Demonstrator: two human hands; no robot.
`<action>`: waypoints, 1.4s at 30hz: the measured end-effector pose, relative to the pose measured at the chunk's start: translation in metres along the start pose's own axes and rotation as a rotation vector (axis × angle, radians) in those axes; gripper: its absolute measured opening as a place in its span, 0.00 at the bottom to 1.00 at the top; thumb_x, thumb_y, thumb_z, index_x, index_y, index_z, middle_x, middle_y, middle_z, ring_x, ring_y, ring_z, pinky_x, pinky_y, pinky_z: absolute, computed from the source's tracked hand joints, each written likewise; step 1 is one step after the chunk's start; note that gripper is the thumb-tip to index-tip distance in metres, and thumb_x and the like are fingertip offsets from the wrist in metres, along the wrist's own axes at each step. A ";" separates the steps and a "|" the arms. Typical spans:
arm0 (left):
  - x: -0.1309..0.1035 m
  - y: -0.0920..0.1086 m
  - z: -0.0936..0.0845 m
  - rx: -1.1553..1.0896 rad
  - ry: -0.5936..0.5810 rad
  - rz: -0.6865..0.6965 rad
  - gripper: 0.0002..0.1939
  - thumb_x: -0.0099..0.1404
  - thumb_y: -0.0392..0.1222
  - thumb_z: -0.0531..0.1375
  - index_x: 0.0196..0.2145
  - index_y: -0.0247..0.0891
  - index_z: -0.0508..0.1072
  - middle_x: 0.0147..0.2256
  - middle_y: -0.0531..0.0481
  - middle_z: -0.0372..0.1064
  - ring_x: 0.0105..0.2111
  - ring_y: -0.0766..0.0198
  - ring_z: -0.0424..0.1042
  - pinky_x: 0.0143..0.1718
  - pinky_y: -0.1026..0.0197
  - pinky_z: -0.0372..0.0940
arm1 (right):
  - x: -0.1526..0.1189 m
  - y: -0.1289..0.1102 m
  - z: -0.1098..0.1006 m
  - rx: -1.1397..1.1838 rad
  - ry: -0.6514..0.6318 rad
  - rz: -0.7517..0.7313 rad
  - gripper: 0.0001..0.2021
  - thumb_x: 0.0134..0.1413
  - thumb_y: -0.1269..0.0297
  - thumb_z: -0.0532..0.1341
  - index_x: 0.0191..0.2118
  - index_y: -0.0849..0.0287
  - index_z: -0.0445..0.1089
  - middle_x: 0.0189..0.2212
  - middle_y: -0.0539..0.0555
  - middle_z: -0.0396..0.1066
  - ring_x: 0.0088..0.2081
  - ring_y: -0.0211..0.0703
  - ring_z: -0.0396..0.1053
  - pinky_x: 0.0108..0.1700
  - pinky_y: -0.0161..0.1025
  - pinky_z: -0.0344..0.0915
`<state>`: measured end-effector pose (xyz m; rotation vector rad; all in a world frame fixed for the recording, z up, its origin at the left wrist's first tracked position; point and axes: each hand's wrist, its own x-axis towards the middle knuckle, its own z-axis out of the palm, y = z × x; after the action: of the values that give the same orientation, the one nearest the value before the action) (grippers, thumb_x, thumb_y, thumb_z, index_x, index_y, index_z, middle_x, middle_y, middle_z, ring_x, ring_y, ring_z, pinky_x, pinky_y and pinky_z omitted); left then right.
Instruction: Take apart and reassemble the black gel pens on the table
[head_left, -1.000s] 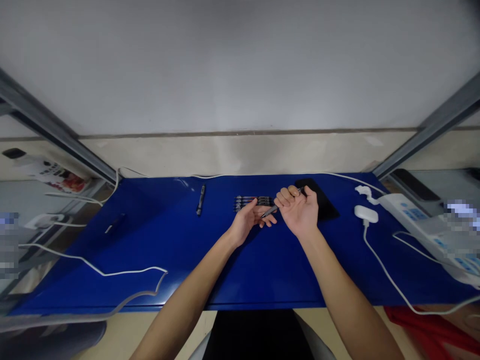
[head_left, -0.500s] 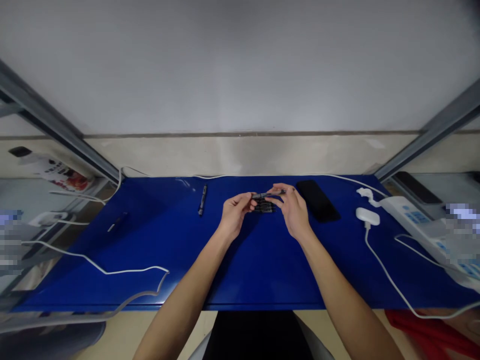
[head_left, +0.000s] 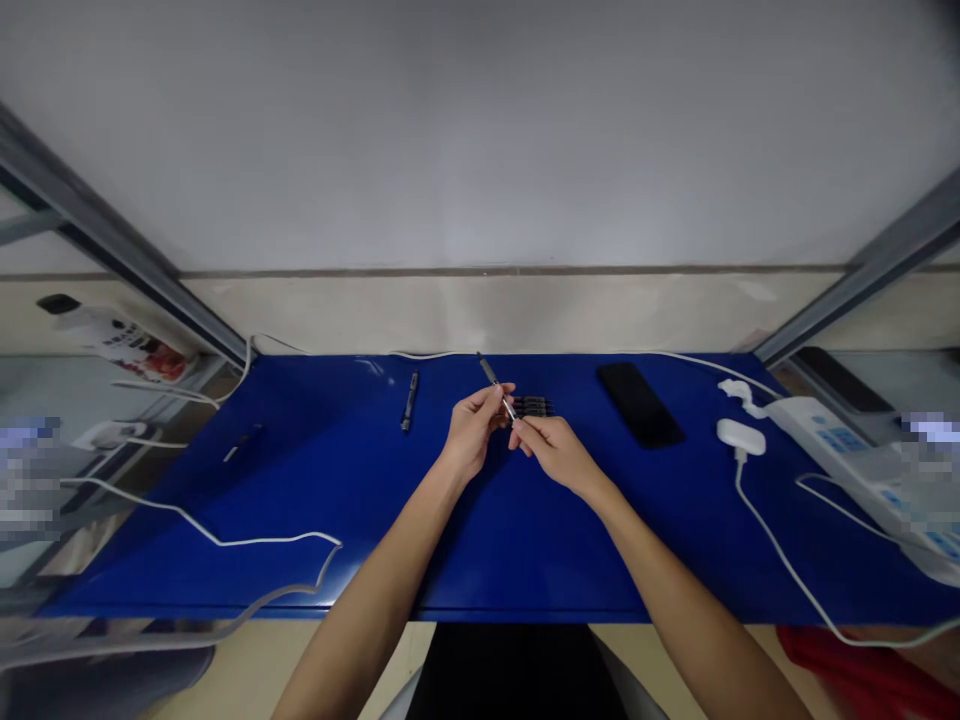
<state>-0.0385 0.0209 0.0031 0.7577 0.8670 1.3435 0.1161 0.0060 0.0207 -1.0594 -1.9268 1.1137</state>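
Between my two hands a dark pen (head_left: 489, 371) is held at a slant, its upper end pointing away toward the wall. My left hand (head_left: 470, 430) is closed around its middle. The fingertips of my right hand (head_left: 551, 445) pinch its lower, lighter end. Just behind my hands several dark pens (head_left: 534, 405) lie side by side on the blue table (head_left: 360, 480), partly hidden by my fingers. Another pen (head_left: 409, 402) lies alone to the left of my left hand.
A black phone (head_left: 640, 404) lies right of my hands. Farther right are a white earbud case (head_left: 741, 437) on a cable and a white power strip (head_left: 840, 450). A white cable (head_left: 262, 541) crosses the table's left side. A bottle (head_left: 124, 340) stands beyond the left frame post.
The held pen has turned from nearly level to a steep slant. My right hand has moved down and left, to the pen's lower end. The view has shifted slightly.
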 end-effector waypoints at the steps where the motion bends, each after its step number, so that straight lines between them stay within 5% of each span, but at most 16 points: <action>1: 0.001 0.001 -0.001 0.021 0.006 0.013 0.21 0.57 0.52 0.67 0.41 0.33 0.79 0.29 0.50 0.71 0.25 0.71 0.68 0.28 0.66 0.62 | 0.000 0.000 0.001 -0.004 -0.014 0.001 0.20 0.67 0.58 0.51 0.27 0.59 0.71 0.19 0.47 0.62 0.22 0.34 0.61 0.28 0.34 0.56; 6: 0.007 0.007 -0.010 0.137 0.071 0.128 0.19 0.60 0.54 0.64 0.38 0.34 0.79 0.32 0.50 0.72 0.22 0.75 0.62 0.23 0.68 0.56 | 0.000 0.000 -0.003 -0.010 -0.004 0.020 0.21 0.67 0.56 0.51 0.28 0.59 0.72 0.19 0.47 0.63 0.22 0.35 0.62 0.29 0.34 0.57; 13: 0.016 0.011 -0.025 0.259 0.186 0.157 0.22 0.58 0.54 0.65 0.43 0.34 0.78 0.30 0.50 0.73 0.24 0.71 0.65 0.27 0.66 0.60 | 0.002 0.005 -0.011 0.005 0.131 0.074 0.22 0.67 0.51 0.51 0.27 0.59 0.72 0.19 0.48 0.63 0.22 0.36 0.62 0.28 0.35 0.57; 19: 0.018 0.034 -0.056 1.192 0.586 0.312 0.15 0.61 0.52 0.61 0.37 0.39 0.79 0.31 0.47 0.76 0.34 0.57 0.73 0.37 0.59 0.62 | 0.001 0.008 -0.013 -0.013 0.165 0.073 0.23 0.67 0.51 0.51 0.27 0.59 0.72 0.19 0.49 0.63 0.21 0.36 0.62 0.26 0.35 0.56; 25: 0.016 0.038 -0.077 1.714 0.721 0.222 0.13 0.64 0.47 0.57 0.38 0.40 0.78 0.37 0.42 0.75 0.41 0.48 0.70 0.41 0.53 0.62 | 0.001 0.010 -0.014 -0.078 0.183 0.056 0.23 0.66 0.50 0.50 0.27 0.58 0.71 0.20 0.49 0.64 0.20 0.36 0.60 0.25 0.35 0.54; 34: 0.016 0.037 -0.085 1.671 0.842 0.141 0.17 0.62 0.49 0.59 0.46 0.39 0.72 0.46 0.37 0.67 0.48 0.44 0.64 0.43 0.52 0.62 | 0.001 0.010 -0.015 -0.082 0.174 0.068 0.23 0.66 0.49 0.50 0.27 0.58 0.71 0.19 0.49 0.63 0.20 0.36 0.59 0.24 0.35 0.53; 42: 0.019 0.038 -0.091 1.587 0.772 0.106 0.15 0.63 0.44 0.58 0.46 0.37 0.72 0.44 0.37 0.70 0.46 0.44 0.67 0.44 0.51 0.62 | 0.002 0.011 -0.017 -0.106 0.185 0.075 0.24 0.66 0.48 0.49 0.27 0.58 0.71 0.20 0.50 0.64 0.20 0.37 0.59 0.24 0.35 0.53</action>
<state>-0.1359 0.0410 -0.0104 1.4583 2.6331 0.7788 0.1335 0.0174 0.0180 -1.2559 -1.8286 0.9270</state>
